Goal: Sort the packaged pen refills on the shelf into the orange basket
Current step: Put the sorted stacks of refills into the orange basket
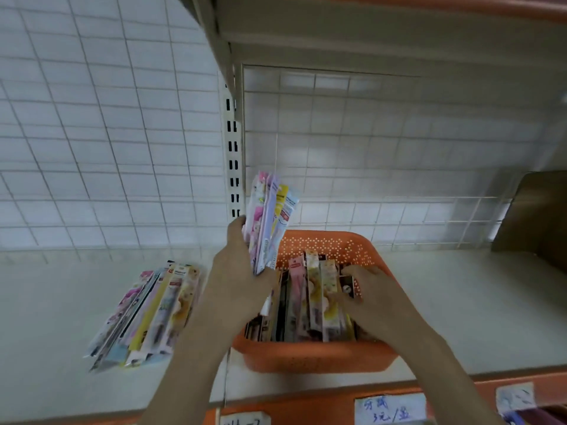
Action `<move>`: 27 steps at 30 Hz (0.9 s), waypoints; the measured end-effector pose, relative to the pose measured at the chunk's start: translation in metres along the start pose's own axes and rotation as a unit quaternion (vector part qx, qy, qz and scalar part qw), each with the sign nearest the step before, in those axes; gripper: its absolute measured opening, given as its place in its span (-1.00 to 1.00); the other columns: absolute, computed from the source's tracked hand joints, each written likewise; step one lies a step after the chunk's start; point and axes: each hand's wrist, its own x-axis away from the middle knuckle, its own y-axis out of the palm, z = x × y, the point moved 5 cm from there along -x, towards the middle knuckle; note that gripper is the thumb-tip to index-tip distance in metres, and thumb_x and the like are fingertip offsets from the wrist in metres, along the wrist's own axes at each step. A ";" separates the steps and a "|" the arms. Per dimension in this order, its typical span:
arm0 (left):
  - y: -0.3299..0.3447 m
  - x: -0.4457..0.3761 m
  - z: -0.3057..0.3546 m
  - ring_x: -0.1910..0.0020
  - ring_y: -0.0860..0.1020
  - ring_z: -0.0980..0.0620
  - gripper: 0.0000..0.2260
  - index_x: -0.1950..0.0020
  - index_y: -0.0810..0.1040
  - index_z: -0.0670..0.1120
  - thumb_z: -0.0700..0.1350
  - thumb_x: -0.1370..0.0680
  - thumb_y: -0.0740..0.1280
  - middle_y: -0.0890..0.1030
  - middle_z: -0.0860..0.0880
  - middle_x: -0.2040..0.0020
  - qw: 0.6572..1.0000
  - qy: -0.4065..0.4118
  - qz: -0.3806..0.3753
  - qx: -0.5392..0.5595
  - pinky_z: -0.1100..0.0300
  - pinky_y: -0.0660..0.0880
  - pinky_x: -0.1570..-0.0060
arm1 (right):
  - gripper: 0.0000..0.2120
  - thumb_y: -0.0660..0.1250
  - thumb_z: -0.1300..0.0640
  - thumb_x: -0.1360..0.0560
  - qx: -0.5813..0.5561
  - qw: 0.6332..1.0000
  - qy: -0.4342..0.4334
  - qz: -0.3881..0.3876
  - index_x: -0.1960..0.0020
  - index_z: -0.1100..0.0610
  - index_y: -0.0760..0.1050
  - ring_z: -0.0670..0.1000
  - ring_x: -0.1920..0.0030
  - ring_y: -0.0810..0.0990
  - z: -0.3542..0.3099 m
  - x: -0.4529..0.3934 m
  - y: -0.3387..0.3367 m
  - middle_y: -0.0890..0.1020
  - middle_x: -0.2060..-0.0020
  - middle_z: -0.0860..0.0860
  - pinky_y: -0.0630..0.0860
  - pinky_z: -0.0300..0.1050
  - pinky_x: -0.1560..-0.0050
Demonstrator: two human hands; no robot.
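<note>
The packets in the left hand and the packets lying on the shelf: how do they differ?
The fan of slim colourful refill packets in the left hand stands upright above the orange perforated plastic basket; the loose pile of packets lies flat on the white shelf, untouched. Both are not yet in the basket.

The head camera looks forward and down, close over a somewhat blurred shelf (460, 302) against the wall.

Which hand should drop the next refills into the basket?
Left. The left hand already holds a fanned bunch of packaged refills above the orange perforated plastic basket; the right hand steadies packs inside.
</note>
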 end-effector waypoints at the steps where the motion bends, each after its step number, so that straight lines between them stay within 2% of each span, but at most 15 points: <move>1: 0.009 -0.002 -0.002 0.22 0.52 0.11 -0.29 -0.51 -0.04 0.01 -0.25 -0.50 0.30 0.54 -0.02 -0.09 1.000 -0.008 -0.012 -0.015 0.39 0.36 0.42 | -0.64 0.24 -0.06 -0.53 0.000 1.000 -0.014 0.018 -0.30 -0.02 0.39 0.00 -0.16 0.47 0.002 0.003 -0.005 0.49 -0.18 -0.02 0.41 -0.14 -0.16; 4: 0.035 -0.009 -0.007 -0.18 0.50 -0.13 -0.14 -0.52 -0.25 0.05 -0.24 -0.48 0.32 0.34 -0.12 -0.40 0.997 -0.013 -0.035 -0.069 0.17 0.48 0.04 | -0.76 0.24 0.02 -0.55 -0.019 0.996 -0.055 0.064 -0.20 0.01 0.48 -0.07 -0.05 0.54 0.004 0.009 -0.014 0.58 -0.07 -0.05 0.46 -0.21 -0.06; 5: 0.043 -0.011 -0.010 -0.19 0.49 -0.14 -0.12 -0.51 -0.27 0.06 -0.25 -0.48 0.32 0.31 -0.13 -0.42 0.995 -0.015 -0.042 -0.094 0.16 0.46 0.03 | -0.78 0.24 0.03 -0.55 -0.021 0.995 -0.062 0.073 -0.17 0.02 0.49 -0.07 -0.03 0.55 0.004 0.011 -0.015 0.59 -0.04 -0.05 0.48 -0.21 -0.05; 6: 0.050 -0.013 -0.013 -0.11 0.52 -0.14 -0.12 -0.51 -0.27 0.08 -0.27 -0.47 0.32 0.34 -0.16 -0.37 0.991 -0.018 -0.048 -0.127 0.20 0.46 0.11 | -0.79 0.24 0.04 -0.55 -0.021 0.994 -0.069 0.081 -0.16 0.02 0.50 -0.07 -0.02 0.56 0.003 0.012 -0.015 0.60 -0.02 -0.05 0.50 -0.19 -0.04; 8: 0.060 -0.014 -0.020 0.09 0.54 -0.13 -0.13 -0.49 -0.21 0.14 -0.29 -0.46 0.32 0.47 -0.22 -0.18 0.979 -0.023 -0.068 -0.192 0.23 0.39 0.30 | -0.81 0.23 0.05 -0.55 -0.021 0.993 -0.079 0.090 -0.13 0.02 0.50 -0.06 0.01 0.57 0.002 0.013 -0.015 0.60 -0.01 -0.05 0.53 -0.15 -0.03; 9: 0.064 -0.014 -0.024 0.07 0.53 -0.15 -0.16 -0.50 -0.15 0.14 -0.28 -0.45 0.32 0.49 -0.22 -0.13 0.969 -0.032 -0.087 -0.228 0.19 0.40 0.26 | -0.82 0.23 0.05 -0.56 -0.022 0.992 -0.081 0.094 -0.12 0.02 0.50 -0.06 0.01 0.57 0.003 0.013 -0.015 0.60 -0.01 -0.05 0.54 -0.13 -0.02; 10: 0.067 -0.014 -0.028 -0.03 0.51 -0.17 -0.19 -0.50 -0.08 0.11 -0.25 -0.44 0.34 0.48 -0.21 -0.14 0.956 -0.042 -0.110 -0.268 0.12 0.43 0.12 | -0.83 0.23 0.04 -0.56 -0.024 0.992 -0.082 0.097 -0.12 0.02 0.50 -0.06 0.02 0.57 0.003 0.013 -0.015 0.60 -0.01 -0.05 0.54 -0.13 -0.01; 12: 0.069 -0.012 -0.032 -0.23 0.38 -0.18 -0.33 -0.48 0.09 0.01 -0.12 -0.45 0.35 0.42 -0.16 -0.24 0.933 -0.050 -0.138 -0.328 0.04 0.34 -0.19 | -0.82 0.22 0.04 -0.56 -0.025 0.991 -0.084 0.099 -0.13 0.02 0.50 -0.06 0.02 0.57 0.004 0.013 -0.016 0.59 -0.02 -0.06 0.53 -0.16 0.00; 15: 0.061 -0.008 -0.020 -0.31 0.31 -0.08 -0.45 -0.40 0.26 -0.01 0.10 -0.47 0.32 0.40 -0.06 -0.30 0.936 0.007 -0.108 -0.335 0.10 0.22 -0.33 | -0.80 0.22 0.03 -0.56 -0.010 0.991 -0.088 0.097 -0.15 0.01 0.49 -0.06 0.03 0.56 0.002 0.012 -0.016 0.59 -0.03 -0.06 0.50 -0.20 0.00; 17: 0.046 -0.005 -0.010 -0.28 0.35 -0.03 -0.54 -0.34 0.36 0.00 0.13 -0.49 0.27 0.44 0.01 -0.27 0.950 0.056 -0.047 -0.304 0.13 0.25 -0.30 | -0.78 0.22 0.00 -0.55 0.001 0.991 -0.090 0.102 -0.15 0.01 0.49 -0.05 0.03 0.56 -0.003 0.010 -0.017 0.60 -0.03 -0.05 0.51 -0.17 0.00; 21: 0.002 0.006 -0.012 -0.16 0.48 -0.01 -0.66 -0.24 0.48 0.01 0.08 -0.51 0.26 0.55 0.02 -0.15 0.971 0.075 0.074 -0.214 0.23 0.36 -0.07 | -0.78 0.21 0.00 -0.56 -0.004 0.989 -0.110 0.103 -0.17 0.01 0.48 -0.06 0.04 0.56 -0.024 0.005 -0.015 0.60 -0.03 -0.06 0.50 -0.19 0.02; 24: -0.034 0.019 -0.037 -0.10 0.55 0.02 -0.72 -0.21 0.52 -0.01 0.02 -0.53 0.27 0.59 0.04 -0.12 0.971 0.038 0.121 -0.203 0.30 0.34 0.02 | -0.77 0.23 0.03 -0.56 -0.034 0.986 -0.135 0.090 -0.19 0.02 0.48 -0.07 0.00 0.56 -0.052 0.002 -0.007 0.60 -0.06 -0.04 0.43 -0.27 0.02; 27: -0.077 0.033 -0.075 0.02 0.60 -0.08 -0.76 -0.15 0.58 -0.10 -0.07 -0.52 0.29 0.61 -0.06 -0.09 0.965 -0.008 0.172 -0.196 0.23 0.40 0.12 | -0.70 0.22 0.04 -0.56 -0.079 0.980 -0.166 0.077 -0.28 0.04 0.43 -0.06 -0.03 0.57 -0.090 0.005 0.004 0.61 -0.08 -0.04 0.48 -0.21 -0.03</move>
